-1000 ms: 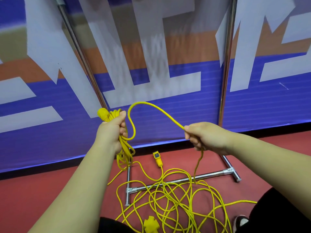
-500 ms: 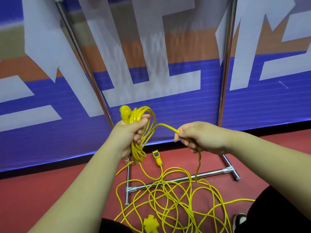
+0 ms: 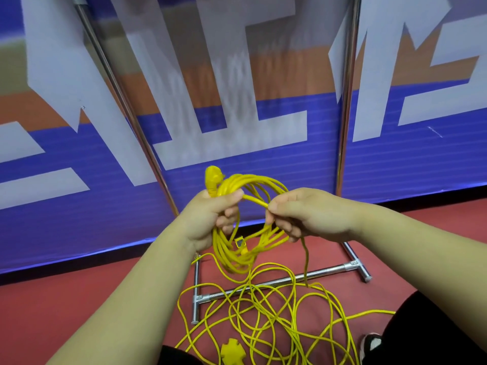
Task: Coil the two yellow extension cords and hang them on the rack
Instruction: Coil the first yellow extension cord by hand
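L hand (image 3: 208, 219): fingers curled tight round the coiled yellow cord (image 3: 232, 256), plug (image 3: 214, 177) poking up above the thumb. R hand (image 3: 308, 214) pinches a strand at the coil's top, other fingers curled on its right side. Loose cord (image 3: 266, 320) sprawls in loops on the red floor (image 3: 79, 299), across the rack (image 3: 329, 271) base bar.

Bright, even indoor light leaves only faint, soft shadows on the red floor (image 3: 66, 306). The rack's steel poles (image 3: 347, 101) carry thin glare streaks and bow with wide-angle distortion. The far banner (image 3: 237, 83) is smeared at centre, and the hanging loops of yellow cord (image 3: 232, 259) are motion-blurred.
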